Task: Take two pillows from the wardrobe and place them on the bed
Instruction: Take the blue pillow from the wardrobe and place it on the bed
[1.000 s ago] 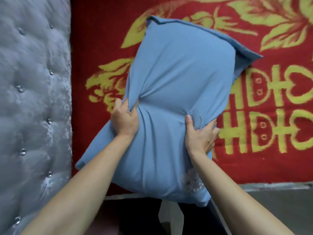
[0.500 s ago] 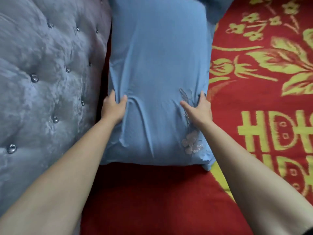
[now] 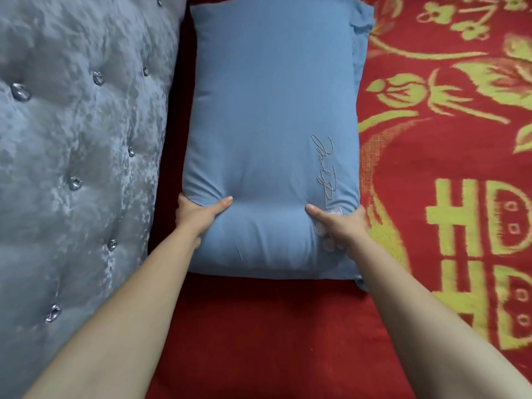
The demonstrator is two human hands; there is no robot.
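A blue pillow [image 3: 270, 116] with pale embroidery near its lower right lies flat on the bed's red and yellow blanket [image 3: 449, 174], lengthwise beside the headboard. My left hand [image 3: 198, 216] grips the pillow's near left corner, thumb on top. My right hand [image 3: 339, 226] grips its near right corner, partly over the embroidered flowers. A second blue edge [image 3: 361, 33] shows under the pillow's far right side; whether it is another pillow or the case's flap I cannot tell.
A grey tufted velvet headboard [image 3: 74, 156] with crystal buttons fills the left side, close to the pillow's left edge. Plain red blanket [image 3: 259, 341] lies between my forearms below the pillow.
The pillow went from being held up in the air to lying flat on the blanket by the headboard. Both hands slid toward its near corners and still grip it.
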